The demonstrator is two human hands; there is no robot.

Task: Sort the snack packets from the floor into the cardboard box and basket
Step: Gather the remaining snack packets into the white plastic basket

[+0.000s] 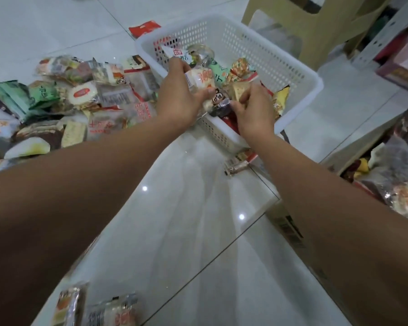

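The left hand [178, 100] curls round a white clear-wrapped snack packet [201, 78] and hides about half of it; the packet's red print is blurred. What the right hand [253, 114] grips beneath its fingers cannot be told. Right of those fingers, the brown cardboard box [290, 228] runs off-frame.

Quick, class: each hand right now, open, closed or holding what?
Left hand: grips a white, red-printed snack packet.
Right hand: pinches a dark foil packet.
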